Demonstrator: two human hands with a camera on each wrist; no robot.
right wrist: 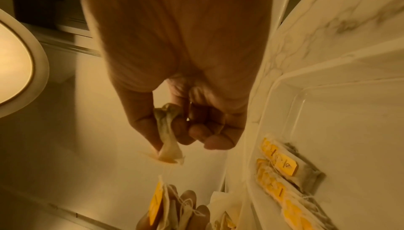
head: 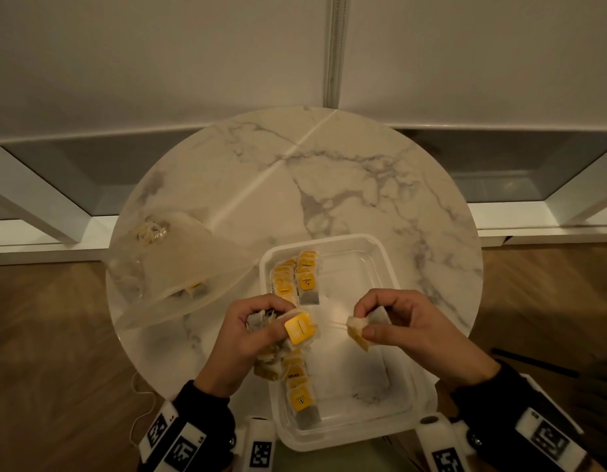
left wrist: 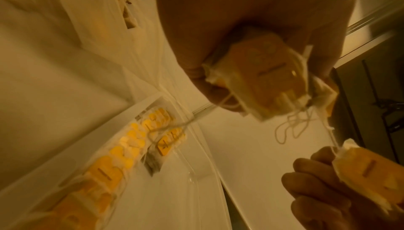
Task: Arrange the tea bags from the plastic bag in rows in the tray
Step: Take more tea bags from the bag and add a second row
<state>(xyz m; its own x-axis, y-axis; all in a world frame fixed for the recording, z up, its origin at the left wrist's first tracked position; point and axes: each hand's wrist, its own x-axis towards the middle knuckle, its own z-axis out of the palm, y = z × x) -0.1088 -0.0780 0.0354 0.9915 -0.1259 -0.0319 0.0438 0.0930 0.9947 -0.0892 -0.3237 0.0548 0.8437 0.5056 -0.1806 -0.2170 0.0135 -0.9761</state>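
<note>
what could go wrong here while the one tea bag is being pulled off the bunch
1. A taut string runs between the single tea bag in the right hand and the bunch in the left hand; pulling harder may tear a tag or bag.
2. Loose strings dangle under the bunch and could snag the rows in the tray, dragging them askew.

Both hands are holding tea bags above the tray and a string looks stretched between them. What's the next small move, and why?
Probably pull the right hand gently away until its single tea bag comes free: a taut string seems to tie it to the bunch gripped by the left hand. Then it can join the rows in the tray.
</note>
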